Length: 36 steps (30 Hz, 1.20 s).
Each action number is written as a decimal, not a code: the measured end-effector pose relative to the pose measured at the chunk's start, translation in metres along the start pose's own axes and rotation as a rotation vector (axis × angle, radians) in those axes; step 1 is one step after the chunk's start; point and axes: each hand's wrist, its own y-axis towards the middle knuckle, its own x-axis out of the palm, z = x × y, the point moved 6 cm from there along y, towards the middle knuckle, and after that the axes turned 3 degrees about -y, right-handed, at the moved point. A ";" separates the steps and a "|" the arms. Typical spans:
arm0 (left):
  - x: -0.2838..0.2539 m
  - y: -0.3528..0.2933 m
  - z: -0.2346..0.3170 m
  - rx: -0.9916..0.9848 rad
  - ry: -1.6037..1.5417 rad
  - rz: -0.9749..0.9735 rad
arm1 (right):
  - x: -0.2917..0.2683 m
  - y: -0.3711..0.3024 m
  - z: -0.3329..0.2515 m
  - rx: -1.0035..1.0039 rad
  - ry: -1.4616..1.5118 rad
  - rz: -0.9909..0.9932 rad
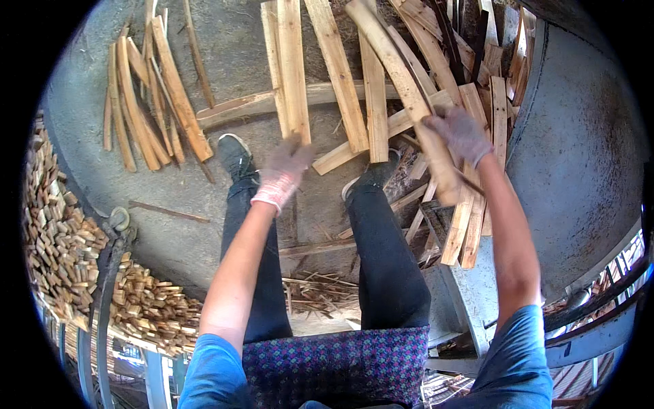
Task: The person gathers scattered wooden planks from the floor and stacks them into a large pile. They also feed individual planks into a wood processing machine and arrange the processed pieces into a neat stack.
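Note:
My right hand [460, 133], in a dirty work glove, grips the edge of a long wooden slat [403, 80] with a rough, bark-like side. That slat lies slanted over other slats, and its near end is blurred. My left hand [286, 165], in a glove with a pink-and-white cuff, is at the near end of a pale, straight slat [293, 75]. Motion smears its fingers, so their hold on that slat is unclear. Between my hands lie another pale slat [338, 75] and a shorter one [375, 102], both pointing away from me.
A loose bunch of slats [146, 102] lies at the far left. More slats [470, 218] are heaped beside my right forearm, near a curved grey metal panel [579, 143]. Stacked wood pieces [58, 232] fill the left side. My shoes [236, 155] rest on the dusty floor.

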 end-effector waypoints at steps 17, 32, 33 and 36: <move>-0.003 -0.057 0.015 -0.092 -0.118 -0.093 | 0.093 -0.031 -0.145 -0.089 0.913 -0.071; -0.039 0.027 -0.049 -0.149 -0.962 -0.099 | 0.131 -0.026 0.023 0.213 0.030 0.383; -0.037 0.026 -0.048 -0.137 -0.970 -0.090 | 0.124 -0.028 0.019 0.184 -0.104 0.445; -0.036 0.023 -0.051 -0.127 -1.028 -0.119 | 0.091 -0.039 0.024 0.004 -0.502 0.717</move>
